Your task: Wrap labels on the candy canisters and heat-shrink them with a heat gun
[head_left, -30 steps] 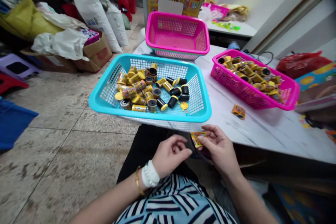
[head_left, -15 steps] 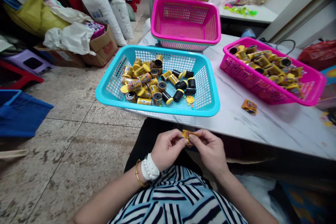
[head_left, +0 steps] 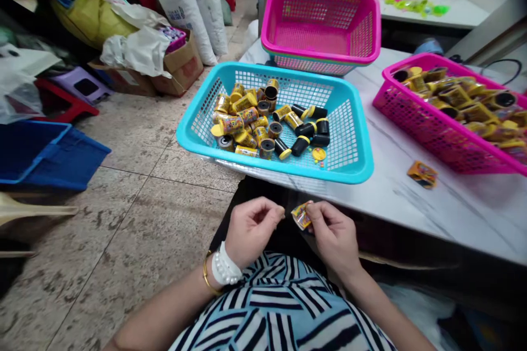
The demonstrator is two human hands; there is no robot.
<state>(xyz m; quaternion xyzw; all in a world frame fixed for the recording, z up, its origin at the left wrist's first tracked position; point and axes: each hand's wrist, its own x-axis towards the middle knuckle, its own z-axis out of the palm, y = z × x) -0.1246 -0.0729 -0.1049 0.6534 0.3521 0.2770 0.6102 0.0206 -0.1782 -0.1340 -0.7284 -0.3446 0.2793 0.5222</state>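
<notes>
Between the thumb and fingers of my right hand (head_left: 335,233) is a small yellow-orange printed label sleeve (head_left: 302,215), held above my lap. My left hand (head_left: 255,227) hovers just to its left, thumb and index finger pinched together; whether anything tiny is between them is hidden. Right in front of both hands, a blue plastic basket (head_left: 263,169) holds many small canisters, some with yellow printed wraps and several plain black ones (head_left: 300,146) with yellow lids. Another printed label piece (head_left: 422,174) lies on the table to the right.
A pink basket (head_left: 436,134) full of wrapped canisters stands on the marble-patterned table (head_left: 382,197) at right. Stacked baskets, a pink one (head_left: 321,55) on top, sit behind. On the floor at left are a blue crate (head_left: 53,156), stools, a cardboard box (head_left: 181,66) and white sacks (head_left: 181,11).
My hands have come apart: the left let go of the label sleeve and drew slightly left, while the right keeps it. The whole view has shifted, so everything on the table appears farther right.
</notes>
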